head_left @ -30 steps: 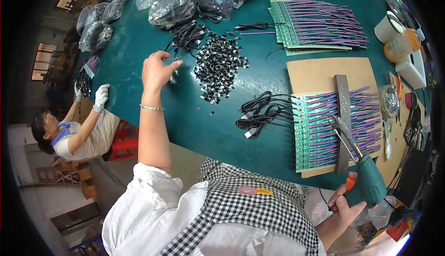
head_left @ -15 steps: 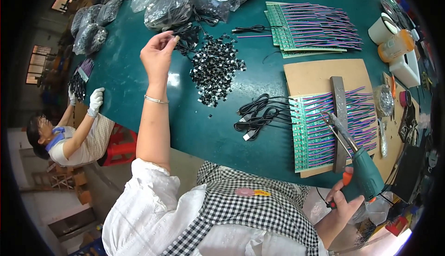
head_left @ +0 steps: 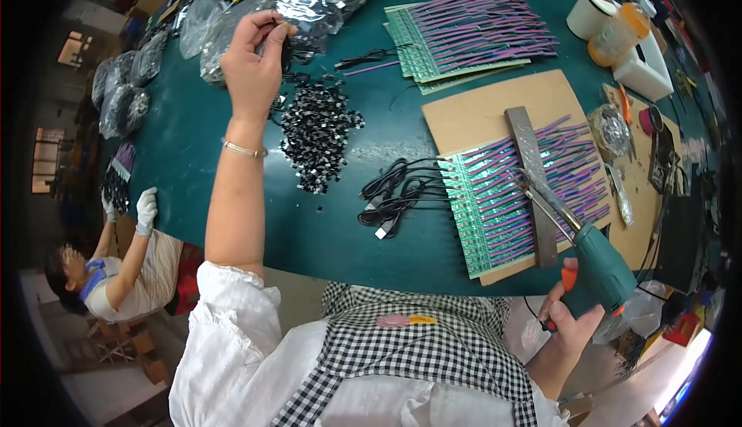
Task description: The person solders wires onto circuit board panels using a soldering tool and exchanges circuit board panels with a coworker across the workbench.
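Note:
My left hand is raised over the far part of the table, thumb and fingers pinched. What they hold, if anything, I cannot make out; black cables show just behind it. My right hand grips a green soldering gun with an orange trigger. The gun's metal tip points over a green circuit board panel with rows of purple wires. Across those wires lies a flat metal bar, and cardboard is underneath. Black USB cables run from the panel's left edge.
A heap of small black connectors lies left of the cables. More wired panels are stacked farther back, near plastic bags. At right stand an orange bottle and a white container. A gloved co-worker sits at far left.
The view has shifted, so the table's things appear farther left. My left hand has moved farther across the table, still pinched. My right hand keeps its grip on the soldering gun.

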A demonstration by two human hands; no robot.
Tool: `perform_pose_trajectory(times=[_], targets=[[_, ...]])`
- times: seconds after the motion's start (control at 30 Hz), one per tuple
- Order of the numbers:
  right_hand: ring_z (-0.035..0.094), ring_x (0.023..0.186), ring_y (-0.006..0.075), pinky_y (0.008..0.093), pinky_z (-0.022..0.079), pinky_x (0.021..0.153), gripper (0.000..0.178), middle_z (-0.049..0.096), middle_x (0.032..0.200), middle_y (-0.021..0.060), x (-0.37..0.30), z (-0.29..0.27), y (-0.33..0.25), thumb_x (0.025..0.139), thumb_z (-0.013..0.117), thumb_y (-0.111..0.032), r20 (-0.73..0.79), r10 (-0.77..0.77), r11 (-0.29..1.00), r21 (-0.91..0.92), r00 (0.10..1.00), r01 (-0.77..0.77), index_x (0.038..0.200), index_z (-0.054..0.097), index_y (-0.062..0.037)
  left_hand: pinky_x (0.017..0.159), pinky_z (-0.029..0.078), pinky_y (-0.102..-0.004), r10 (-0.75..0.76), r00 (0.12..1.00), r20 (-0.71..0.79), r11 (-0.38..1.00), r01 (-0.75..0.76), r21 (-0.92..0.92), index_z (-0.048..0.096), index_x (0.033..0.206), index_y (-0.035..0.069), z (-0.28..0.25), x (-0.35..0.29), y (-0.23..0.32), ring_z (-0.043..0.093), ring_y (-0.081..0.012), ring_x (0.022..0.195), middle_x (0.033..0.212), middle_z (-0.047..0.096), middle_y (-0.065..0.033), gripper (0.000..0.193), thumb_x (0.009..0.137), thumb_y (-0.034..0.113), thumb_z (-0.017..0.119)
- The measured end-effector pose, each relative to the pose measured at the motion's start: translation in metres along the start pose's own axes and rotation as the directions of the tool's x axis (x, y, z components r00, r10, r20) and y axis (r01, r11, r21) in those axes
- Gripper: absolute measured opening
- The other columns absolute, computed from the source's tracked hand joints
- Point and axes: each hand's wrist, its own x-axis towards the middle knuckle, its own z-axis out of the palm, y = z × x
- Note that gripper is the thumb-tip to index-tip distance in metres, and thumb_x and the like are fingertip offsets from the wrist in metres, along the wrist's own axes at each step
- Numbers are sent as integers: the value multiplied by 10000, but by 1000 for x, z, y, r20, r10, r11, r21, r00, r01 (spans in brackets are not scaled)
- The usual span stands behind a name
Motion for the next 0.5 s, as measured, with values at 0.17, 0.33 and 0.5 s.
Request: perform_pose_trajectory(times=[0.17, 0.33, 0.5], targets=[[502, 421, 139, 219, 412, 398, 680, 538, 602, 105, 4, 2, 4, 691, 763, -168, -27, -17, 1000, 13, 999, 18, 1186, 403, 128, 624, 488, -274, 38, 842, 538, 985, -122, 121, 574, 1015, 35, 32, -24, 84, 628, -209, 675, 789, 630, -84, 249, 772, -6, 613], [503, 427, 141, 224, 418, 399, 682, 552, 654, 123, 6, -1, 3, 684, 764, -151, 20, -11, 1000, 11, 1000, 11, 1188, 401, 131, 671, 505, -356, -120, 570, 813, 971, -104, 217, 559, 1102, 34, 51, -77, 88, 631, -304, 758, 842, 656, -139, 297, 807, 4, 584], [521, 464, 141, 230, 441, 404, 683, 578, 938, 194, 8, 2, -2, 685, 761, -138, -14, -48, 998, 26, 999, 48, 1198, 395, 126, 678, 502, -380, -196, 611, 767, 943, -97, 317, 493, 1193, 45, 55, -83, 91, 629, -312, 775, 898, 663, -141, 379, 824, 17, 574]])
